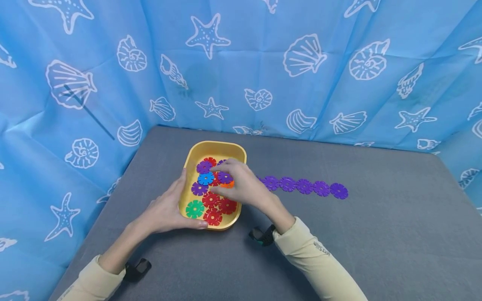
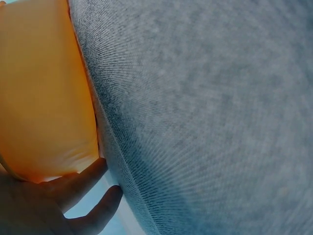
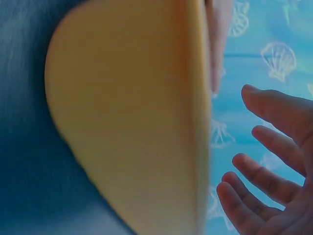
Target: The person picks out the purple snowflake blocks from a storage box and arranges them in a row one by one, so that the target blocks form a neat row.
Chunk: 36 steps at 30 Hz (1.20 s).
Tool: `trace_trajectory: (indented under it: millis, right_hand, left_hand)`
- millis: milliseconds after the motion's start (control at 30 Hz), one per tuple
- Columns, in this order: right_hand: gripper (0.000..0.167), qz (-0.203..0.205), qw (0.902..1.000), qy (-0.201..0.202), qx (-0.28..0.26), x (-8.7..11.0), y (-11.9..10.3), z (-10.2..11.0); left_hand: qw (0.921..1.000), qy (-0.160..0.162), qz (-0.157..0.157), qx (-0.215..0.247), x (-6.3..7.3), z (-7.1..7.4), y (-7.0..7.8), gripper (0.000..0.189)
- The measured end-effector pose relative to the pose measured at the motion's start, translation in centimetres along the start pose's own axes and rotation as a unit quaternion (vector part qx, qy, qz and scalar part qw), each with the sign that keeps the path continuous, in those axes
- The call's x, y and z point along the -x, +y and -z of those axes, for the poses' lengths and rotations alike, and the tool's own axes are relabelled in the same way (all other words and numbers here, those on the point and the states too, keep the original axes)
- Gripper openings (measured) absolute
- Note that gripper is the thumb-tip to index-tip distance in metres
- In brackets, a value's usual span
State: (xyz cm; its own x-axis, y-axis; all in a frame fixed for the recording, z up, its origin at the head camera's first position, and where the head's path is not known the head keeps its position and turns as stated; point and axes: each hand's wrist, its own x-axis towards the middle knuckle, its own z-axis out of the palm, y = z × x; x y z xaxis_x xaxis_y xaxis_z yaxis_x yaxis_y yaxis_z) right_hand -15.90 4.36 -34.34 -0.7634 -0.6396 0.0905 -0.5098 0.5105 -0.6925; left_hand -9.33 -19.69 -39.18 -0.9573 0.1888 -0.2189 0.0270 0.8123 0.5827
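A yellow plastic tray (image 1: pixel 214 146) on the grey table holds several flower-shaped interlocking discs: red (image 1: pixel 212 217), purple (image 1: pixel 204 167), blue (image 1: pixel 206 178), green (image 1: pixel 194 209) and orange. My left hand (image 1: pixel 165 213) holds the tray at its near left corner, fingers along the left wall and thumb across the near rim. In the left wrist view two fingers (image 2: pixel 90 178) show beside the tray's wall. My right hand (image 1: pixel 242 184) hovers over the tray's right side, thumb and fingers spread apart above the discs. Nothing shows between its fingers (image 3: pixel 264 178) in the right wrist view.
A row of several joined purple discs (image 1: pixel 304 186) lies on the table (image 1: pixel 376 234) to the right of the tray, its left end hidden behind my right hand. A blue curtain (image 1: pixel 233 75) with white shells and starfish hangs behind and left of the table.
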Motion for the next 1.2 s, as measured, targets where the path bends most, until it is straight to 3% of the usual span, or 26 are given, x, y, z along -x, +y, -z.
trace_trajectory:
  millis: [267, 733, 900, 1200]
  right_hand:
    - [0.052, 0.001, 0.9994, -0.029, 0.016, -1.4, -0.5, -3.0]
    - [0.041, -0.057, 0.9934, -0.024, 0.097, -3.4, 0.3, -7.1]
    - [0.042, -0.074, 0.989, -0.023, 0.126, -3.5, 0.3, -7.5]
    - [0.038, -0.08, 0.9902, -0.028, 0.111, -3.4, 0.5, -7.4]
  left_hand:
    - [1.0, -0.007, 0.002, -0.005, 0.0, 0.0, 0.0, 0.14]
    - [0.9999, -0.002, -0.004, -0.014, 0.2, 0.1, -0.1, 0.14]
    - [0.9999, 0.001, -0.002, -0.013, 0.2, 0.1, 0.0, 0.141]
    - [0.9999, -0.004, 0.0, -0.011, 0.1, 0.1, 0.1, 0.14]
